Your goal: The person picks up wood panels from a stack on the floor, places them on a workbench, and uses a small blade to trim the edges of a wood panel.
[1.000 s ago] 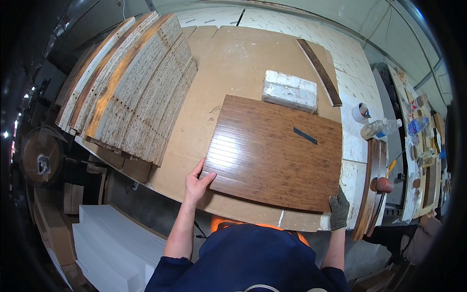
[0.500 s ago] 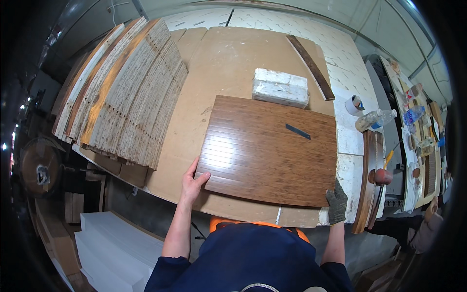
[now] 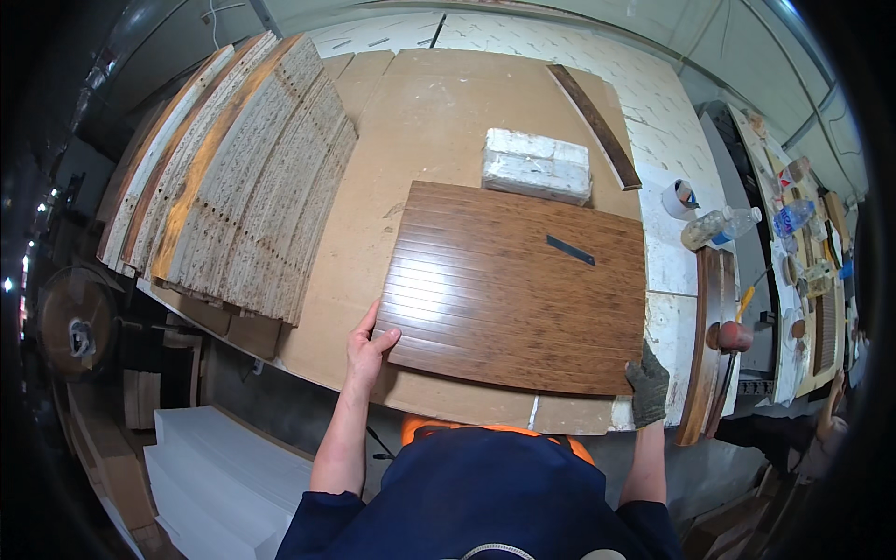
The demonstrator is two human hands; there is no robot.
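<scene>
A brown wood-look panel (image 3: pixel 495 308) with fine parallel grooves lies flat on a cardboard-covered table (image 3: pixel 448 112) before me. My bare left hand (image 3: pixel 368 347) grips its near left corner, thumb on the top face and fingers along the side. At the near right corner, my right hand (image 3: pixel 646 390) in a dark grey glove holds the panel's edge; its fingers are partly hidden. A small dark flat strip (image 3: pixel 571 249) rests on the panel. Just beyond the far edge is a white wrapped block (image 3: pixel 536 166).
A tall stack of boards (image 3: pixel 252 187) stands at the left. A dark wood strip (image 3: pixel 597 129) lies at the far right. Brown edge pieces (image 3: pixel 700 364), a red-headed mallet (image 3: pixel 734 337), a white cup (image 3: pixel 679 199) and plastic bottles (image 3: pixel 707 230) sit along the right. Another person (image 3: pixel 812 434) is at far right.
Both hands keep their places at the panel, which has barely shifted. At the far right, the other person has moved slightly.
</scene>
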